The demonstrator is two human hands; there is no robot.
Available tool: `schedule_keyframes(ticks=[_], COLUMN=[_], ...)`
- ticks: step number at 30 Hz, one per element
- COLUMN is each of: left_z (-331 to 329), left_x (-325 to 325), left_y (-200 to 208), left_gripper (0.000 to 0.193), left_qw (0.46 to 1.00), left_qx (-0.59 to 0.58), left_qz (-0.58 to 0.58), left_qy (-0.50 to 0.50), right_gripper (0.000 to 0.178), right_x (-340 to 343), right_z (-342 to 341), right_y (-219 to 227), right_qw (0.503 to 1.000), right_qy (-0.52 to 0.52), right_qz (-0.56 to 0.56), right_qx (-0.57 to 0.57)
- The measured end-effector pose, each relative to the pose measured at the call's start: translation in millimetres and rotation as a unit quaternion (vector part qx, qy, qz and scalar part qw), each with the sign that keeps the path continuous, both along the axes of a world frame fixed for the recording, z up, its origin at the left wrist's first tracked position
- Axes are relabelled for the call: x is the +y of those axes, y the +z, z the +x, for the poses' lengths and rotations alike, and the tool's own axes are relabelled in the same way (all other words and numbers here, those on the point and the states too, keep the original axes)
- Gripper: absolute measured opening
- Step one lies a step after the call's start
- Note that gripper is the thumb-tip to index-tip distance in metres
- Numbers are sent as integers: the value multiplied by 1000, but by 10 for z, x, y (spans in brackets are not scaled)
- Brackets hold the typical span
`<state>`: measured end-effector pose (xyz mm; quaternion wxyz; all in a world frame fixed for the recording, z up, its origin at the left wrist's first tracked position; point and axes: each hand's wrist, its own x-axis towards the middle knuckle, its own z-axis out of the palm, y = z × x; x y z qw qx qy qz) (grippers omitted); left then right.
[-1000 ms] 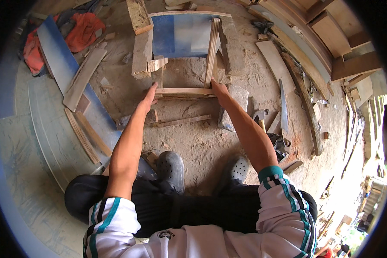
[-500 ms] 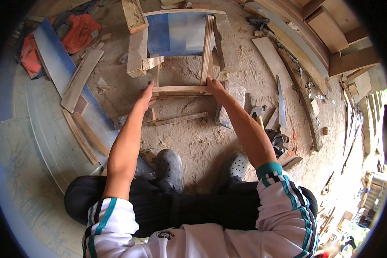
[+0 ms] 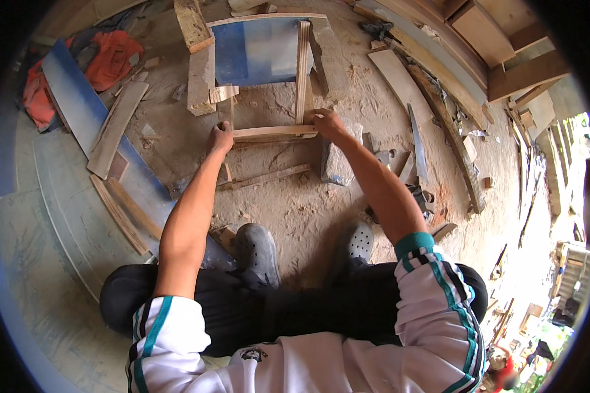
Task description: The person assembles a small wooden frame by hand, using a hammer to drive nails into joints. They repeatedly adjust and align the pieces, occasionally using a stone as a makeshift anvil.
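Out in front of me is a small wooden frame, with a pale crosspiece (image 3: 269, 132) along its near side and a long slat (image 3: 302, 72) running away from its right end. My left hand (image 3: 221, 138) is closed on the left end of the crosspiece. At the right corner, the fingers of my right hand (image 3: 329, 124) are closed on the frame; their exact grip is partly hidden. A short wooden piece (image 3: 224, 93) shows beyond the left hand. Thick wood blocks flank the far part, one on the left (image 3: 201, 78) and one on the right (image 3: 329, 59).
A blue panel (image 3: 252, 56) lies between the blocks. A stone-like block (image 3: 339, 157) sits beneath my right forearm, near a hammer head (image 3: 385, 155) and a saw blade (image 3: 417, 144). Loose boards (image 3: 118, 128) and an orange cloth (image 3: 115, 59) are at left; planks (image 3: 449, 131) at right.
My left hand's fingers have closed in on the crosspiece end. The right hand has shifted slightly at its corner. The whole view has moved a little, and the hammer handle is now behind my right forearm.
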<state>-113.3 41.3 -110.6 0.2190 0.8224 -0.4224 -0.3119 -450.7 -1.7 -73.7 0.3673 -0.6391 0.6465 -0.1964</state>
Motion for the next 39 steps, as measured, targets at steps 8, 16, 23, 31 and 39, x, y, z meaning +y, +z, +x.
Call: schedule_keyframes(ticks=[8,16,23,31,39], left_z=[15,-419,-997,-1258,-899], left_x=[306,604,902,309,-153], left_y=[374,836,960,1087,868], left_gripper=[71,63,60,54,47], left_qw=[986,940,939,904,866], left_qx=[-164,-306,-224,-159,-160], left_qz=[5,-72,-50,137,60], left_qy=[2,-130,-255,-373,-470], right_gripper=[52,46,49,48,48], right_x=[-123,-198,-33,-21,295], right_z=[-388,-897,-1412,-1839,-982], right_y=[663,1370,1252,1028,473], right_qw=[955,910,857,898,892], right_qy=[166,214,268,200,240], right_qz=[-5,25,86,70,117], right_qx=[244,355,431,385,365])
